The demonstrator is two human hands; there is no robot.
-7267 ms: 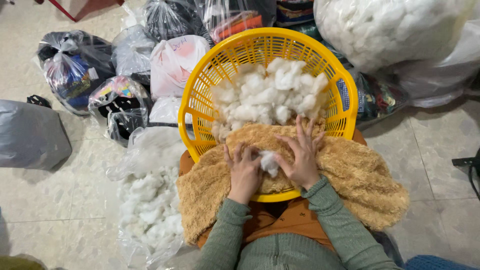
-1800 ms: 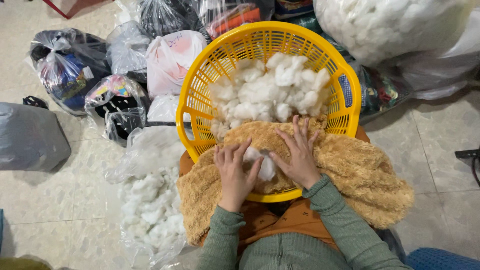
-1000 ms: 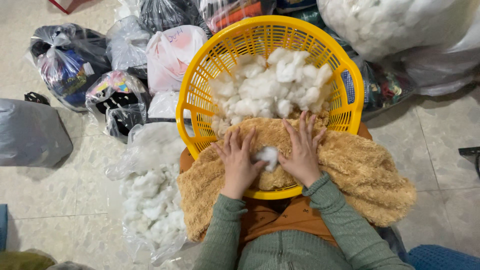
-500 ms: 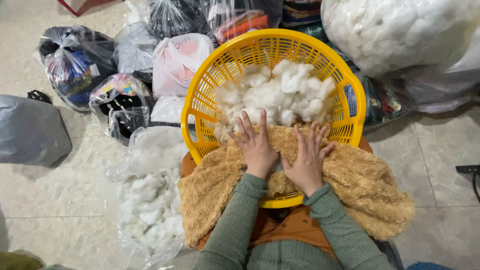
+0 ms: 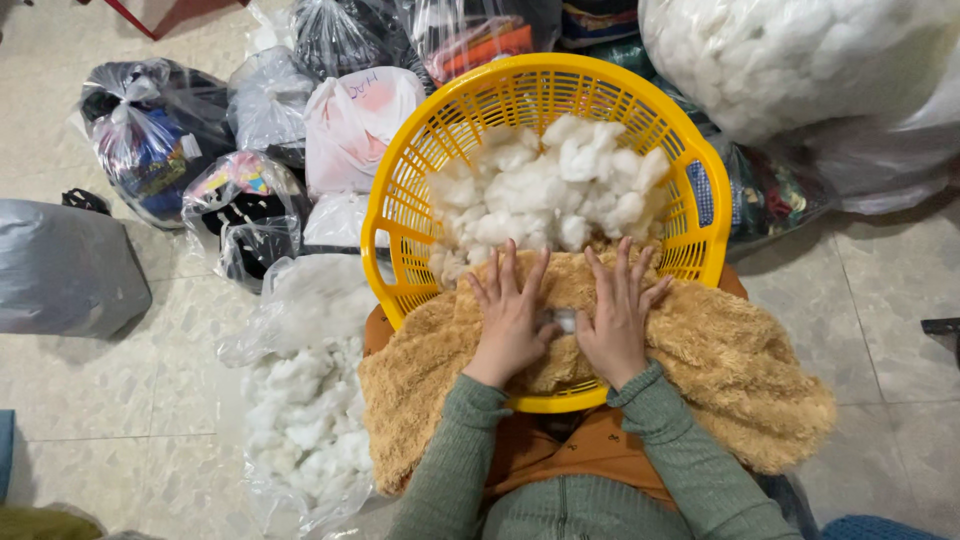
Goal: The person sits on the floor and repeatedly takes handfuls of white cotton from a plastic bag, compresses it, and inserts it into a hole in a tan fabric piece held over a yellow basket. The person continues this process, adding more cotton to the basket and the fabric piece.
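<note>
- The fluffy tan cloth (image 5: 720,370) is laid across the yellow basket (image 5: 400,230) – its long side runs left to right.
- A small white tuft (image 5: 564,320) is pressed between the flat, open left hand (image 5: 510,320) and right hand (image 5: 615,325).
- The fingers are pointed at the white stuffing (image 5: 550,190), further forward than before.

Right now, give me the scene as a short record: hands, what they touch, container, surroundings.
left hand: flat, fingers spread, pressing on tan fuzzy fabric
right hand: flat, fingers spread, on the same fabric
between hands: small white stuffing tuft
grip: neither hand closed on anything
container: yellow basket, part filled with white stuffing
surroundings: clear bag of stuffing on tiled floor
</note>
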